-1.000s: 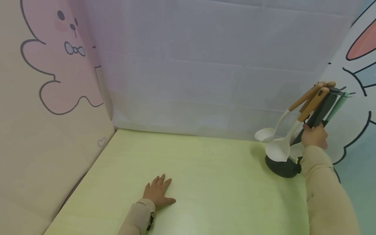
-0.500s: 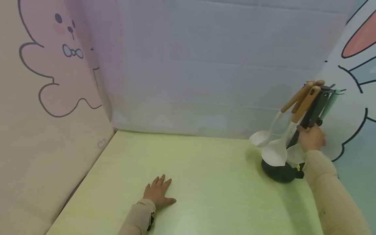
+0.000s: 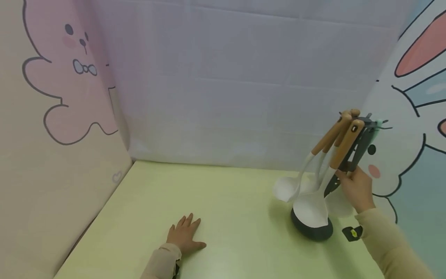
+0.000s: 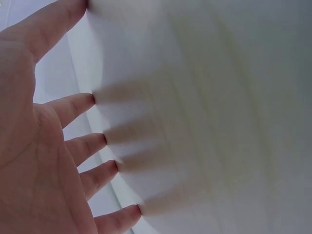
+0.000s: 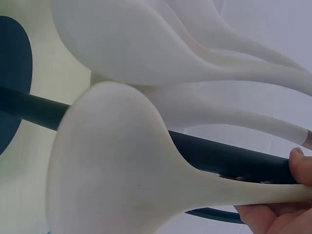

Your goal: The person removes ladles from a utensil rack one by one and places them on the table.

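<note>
A dark utensil stand [image 3: 312,233] with a round base is at the right of the head view. My right hand [image 3: 359,188] grips its dark post [image 5: 234,158] below the top hooks. White utensils with wood-coloured handles hang round it, among them a ladle [image 3: 286,189] and a broad white turner-like head [image 3: 311,209]. A mint-green handle shows behind the post. Whether the base touches the table, I cannot tell. My left hand [image 3: 182,235] rests palm down on the table, fingers spread; the left wrist view shows its fingertips [image 4: 100,140] against the pale surface.
The pale green table [image 3: 223,209] meets a white cloth backdrop [image 3: 216,97] at its far edge. A wall with a pink bear [image 3: 81,89] borders the left side. Another with a white rabbit [image 3: 400,162] stands close behind the right hand.
My right hand has brought the utensil stand left and nearer to me, away from the right wall. The hanging utensils moved along with it. My left hand keeps its place on the table.
</note>
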A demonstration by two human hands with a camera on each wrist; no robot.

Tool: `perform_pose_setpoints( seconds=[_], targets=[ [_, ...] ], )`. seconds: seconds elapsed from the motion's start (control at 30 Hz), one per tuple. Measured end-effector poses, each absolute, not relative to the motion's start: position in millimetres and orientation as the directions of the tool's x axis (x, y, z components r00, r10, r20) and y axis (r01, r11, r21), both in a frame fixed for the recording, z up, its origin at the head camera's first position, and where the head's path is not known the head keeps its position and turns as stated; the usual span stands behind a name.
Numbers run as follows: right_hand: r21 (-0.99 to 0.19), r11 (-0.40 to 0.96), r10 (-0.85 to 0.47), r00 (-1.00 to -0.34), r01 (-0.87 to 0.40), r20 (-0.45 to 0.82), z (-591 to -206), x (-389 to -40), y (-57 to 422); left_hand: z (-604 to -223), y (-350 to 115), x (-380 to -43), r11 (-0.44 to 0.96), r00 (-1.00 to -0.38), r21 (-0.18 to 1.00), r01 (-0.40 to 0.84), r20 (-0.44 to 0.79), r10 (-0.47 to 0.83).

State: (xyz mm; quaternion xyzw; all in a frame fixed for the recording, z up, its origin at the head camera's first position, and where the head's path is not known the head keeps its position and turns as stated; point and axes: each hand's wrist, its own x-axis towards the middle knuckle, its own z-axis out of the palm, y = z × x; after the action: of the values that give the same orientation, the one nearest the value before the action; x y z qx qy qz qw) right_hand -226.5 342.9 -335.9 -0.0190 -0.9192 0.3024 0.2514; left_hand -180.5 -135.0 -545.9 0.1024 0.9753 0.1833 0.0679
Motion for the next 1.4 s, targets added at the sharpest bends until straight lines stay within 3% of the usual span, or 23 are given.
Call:
perform_pose_setpoints(
  seconds=[0.2, 0.5, 0.77, 1.03, 1.17, 1.4],
  targets=[
    [-0.543, 0.827, 0.142, -0.879, -0.148, 0.456, -338.8, -201.4, 328.8, -541.2, -132.6, -182.1, 0.914, -0.972, 0.371, 0.168, -0.093, 0.216],
    [-0.519, 0.803, 0.074, -0.816, -0.292, 0.573, -341.0, -188.4, 322.0, -532.3, -132.3, -182.2, 0.920, -0.976, 0.361, 0.154, -0.087, 0.198],
    [-0.508, 0.837, 0.113, -0.845, -0.203, 0.523, -344.7, -180.6, 328.1, -515.1, -128.6, -182.2, 0.924, -0.976, 0.357, 0.138, -0.111, 0.189],
    [-0.525, 0.827, 0.158, -0.813, -0.202, 0.561, -347.6, -173.6, 330.0, -502.6, -116.8, -190.9, 0.935, -0.969, 0.334, 0.124, -0.163, 0.186],
    [-0.563, 0.809, 0.214, -0.806, -0.169, 0.551, -348.8, -172.7, 329.5, -496.0, -106.5, -200.8, 0.925, -0.969, 0.332, 0.183, -0.095, 0.226],
    [-0.560, 0.814, 0.226, -0.803, -0.156, 0.552, -350.2, -171.1, 330.2, -449.2, -67.6, -215.0, 0.725, -0.909, 0.561, 0.401, 0.141, 0.393]
  ],
)
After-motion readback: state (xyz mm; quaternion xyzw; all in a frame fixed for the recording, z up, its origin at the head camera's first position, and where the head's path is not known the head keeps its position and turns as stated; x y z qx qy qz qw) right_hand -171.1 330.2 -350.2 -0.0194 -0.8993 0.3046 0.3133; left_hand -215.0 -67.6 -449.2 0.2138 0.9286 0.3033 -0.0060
